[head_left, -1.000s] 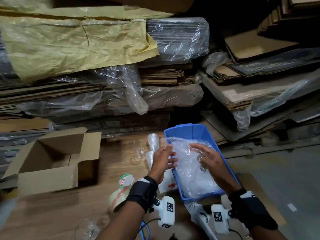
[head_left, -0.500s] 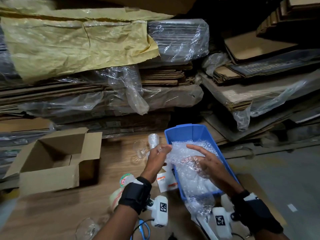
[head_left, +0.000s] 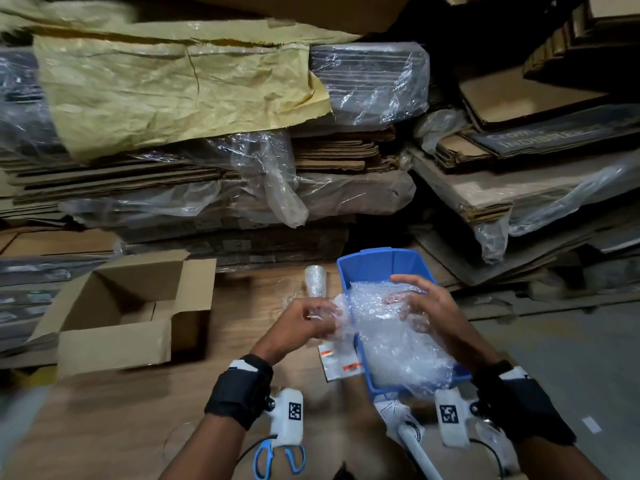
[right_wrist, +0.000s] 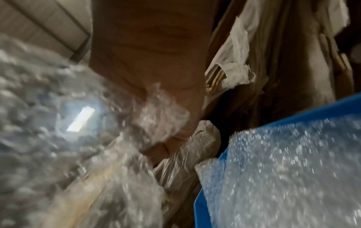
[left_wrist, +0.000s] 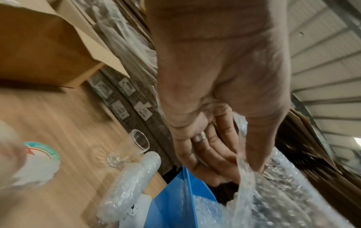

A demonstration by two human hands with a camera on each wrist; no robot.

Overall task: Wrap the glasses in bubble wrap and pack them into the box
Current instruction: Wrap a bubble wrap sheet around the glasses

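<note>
Clearly, the sheet of bubble wrap (head_left: 391, 327) was held up between both hands over the blue plastic bin (head_left: 377, 263), its lower part trailing down into the bin onto more bubble wrap lying there. The left hand (head_left: 304, 323) pinched the sheet's left edge, thumb against curled fingers (left_wrist: 205, 148), with a ring on one finger in the left wrist view. The right hand (head_left: 426, 306) held the sheet's right side, its fingers spread behind the film and showing through it; the right wrist view was too blurred to show the hold more closely.

Just beyond the left hand, beside the bin's left wall, an already wrapped glass (left_wrist: 126, 185) lay on the wooden table (head_left: 114, 420), and a bare stemmed glass (left_wrist: 134, 146) lay on its side next to it. Below the left hand a white packet with orange marks (head_left: 337, 363) lay touching the bin. Further left of the grip stood the open cardboard box (head_left: 124, 313), well apart from the bin. Near the left wrist lay blue-handled scissors (head_left: 277, 459). Behind everything rose stacks of flattened cardboard (head_left: 332, 157) under plastic film.
</note>
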